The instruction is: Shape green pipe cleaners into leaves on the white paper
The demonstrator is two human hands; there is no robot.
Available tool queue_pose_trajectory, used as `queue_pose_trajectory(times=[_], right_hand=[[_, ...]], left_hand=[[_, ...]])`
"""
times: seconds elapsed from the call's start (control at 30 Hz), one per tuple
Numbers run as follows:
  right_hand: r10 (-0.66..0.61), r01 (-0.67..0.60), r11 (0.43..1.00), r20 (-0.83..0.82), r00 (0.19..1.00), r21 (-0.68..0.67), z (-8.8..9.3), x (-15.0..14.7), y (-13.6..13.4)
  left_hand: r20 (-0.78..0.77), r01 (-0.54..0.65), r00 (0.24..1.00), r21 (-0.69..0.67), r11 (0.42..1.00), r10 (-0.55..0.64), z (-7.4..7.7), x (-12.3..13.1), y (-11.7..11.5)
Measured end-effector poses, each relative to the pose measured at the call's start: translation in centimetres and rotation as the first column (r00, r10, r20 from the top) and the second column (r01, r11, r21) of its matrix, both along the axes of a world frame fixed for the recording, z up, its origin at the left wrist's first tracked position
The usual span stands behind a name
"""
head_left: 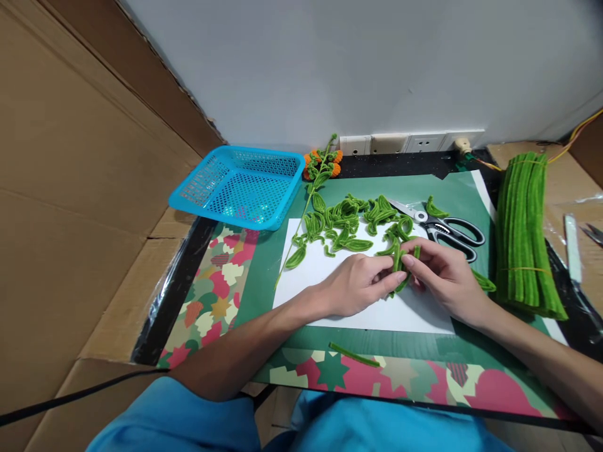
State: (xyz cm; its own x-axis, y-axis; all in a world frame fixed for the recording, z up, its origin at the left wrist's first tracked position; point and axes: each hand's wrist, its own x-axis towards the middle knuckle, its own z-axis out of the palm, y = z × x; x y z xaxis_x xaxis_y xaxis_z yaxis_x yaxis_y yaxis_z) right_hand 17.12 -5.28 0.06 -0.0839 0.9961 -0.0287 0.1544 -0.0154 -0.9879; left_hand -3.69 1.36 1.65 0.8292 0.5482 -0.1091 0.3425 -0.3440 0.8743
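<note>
Over the white paper, my left hand and my right hand meet with fingers pinched. Between them they grip a green pipe cleaner, bent into a loop or leaf shape partly hidden by the fingers. Just beyond the hands lies a loose pile of green pipe-cleaner leaves. Black-handled scissors rest behind my right hand, blades partly spread. A single straight pipe cleaner piece lies near the front edge.
A blue plastic basket stands at the back left. Beside it lies a pipe-cleaner stem with orange flowers. On the right is a thick bundle of green pipe cleaners, with a white-handled tool beyond it. Sockets line the wall.
</note>
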Motion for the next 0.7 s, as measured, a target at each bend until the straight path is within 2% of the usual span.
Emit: queue_pose_trajectory(times=[0.27,0.53,0.7], right_hand=[[-0.067,0.068,0.997,-0.049,0.997,0.02,0.2,-0.19,0.08],[-0.022,0.023,1.0,-0.089,0.996,0.011,-0.12,-0.08,-0.28],[0.011,-0.008,0.999,-0.077,0.997,0.035,0.36,-0.26,-0.34]], left_hand=[[0.003,-0.013,1.0,-0.051,0.999,0.013,-0.08,0.1,-0.02],[-0.003,0.016,1.0,-0.023,1.0,-0.016,-0.21,0.06,0.16],[-0.036,0.05,0.998,0.041,0.998,-0.049,-0.15,0.03,0.21]])
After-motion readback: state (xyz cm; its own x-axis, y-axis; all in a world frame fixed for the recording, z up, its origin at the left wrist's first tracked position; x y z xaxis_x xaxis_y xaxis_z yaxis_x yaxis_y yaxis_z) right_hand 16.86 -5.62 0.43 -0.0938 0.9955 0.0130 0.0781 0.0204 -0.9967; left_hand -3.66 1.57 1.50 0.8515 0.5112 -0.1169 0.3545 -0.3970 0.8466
